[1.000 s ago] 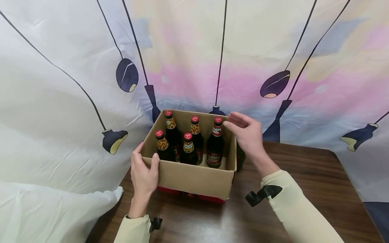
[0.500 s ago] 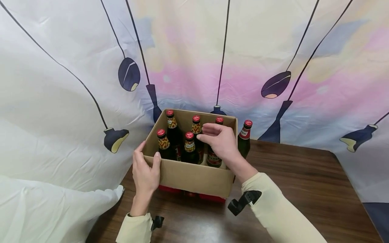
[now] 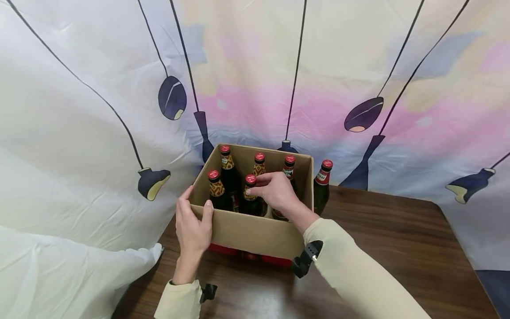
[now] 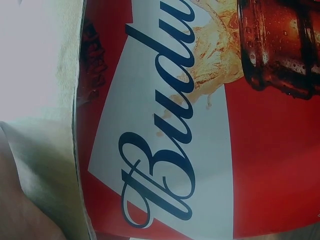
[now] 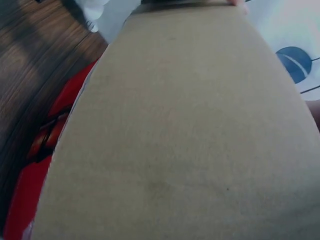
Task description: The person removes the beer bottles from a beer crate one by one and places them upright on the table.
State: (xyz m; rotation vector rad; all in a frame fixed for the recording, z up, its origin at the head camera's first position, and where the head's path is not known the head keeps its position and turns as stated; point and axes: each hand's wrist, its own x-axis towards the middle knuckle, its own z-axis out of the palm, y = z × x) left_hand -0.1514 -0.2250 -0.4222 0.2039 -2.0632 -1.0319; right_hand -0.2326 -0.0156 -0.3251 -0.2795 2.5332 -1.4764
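My left hand [image 3: 194, 228] holds the front left corner of an open cardboard box [image 3: 255, 232], its thumb over the folded-down front flap. In the left wrist view the box's red printed side [image 4: 275, 160] fills most of the picture. Several dark beer bottles with red caps stand upright inside. With thumb and fingers, my right hand [image 3: 276, 190] pinches the neck of the front middle beer bottle [image 3: 250, 207], just under its cap. That hand partly covers the right bottle [image 3: 289, 166] in the box. The right wrist view shows mostly the flap [image 5: 170, 125], with the fingers hidden.
Outside the box's right side stands a green beer bottle [image 3: 321, 192]. The box rests on a dark wooden table [image 3: 390, 235]. A printed cloth [image 3: 338, 66] hangs behind the table, and white cloth [image 3: 75, 266] drapes along the left.
My right hand has come from the box's right rim, leftward over the bottles, to the front middle bottle's neck. The bottle outside is now in plain view. My left hand keeps its hold.
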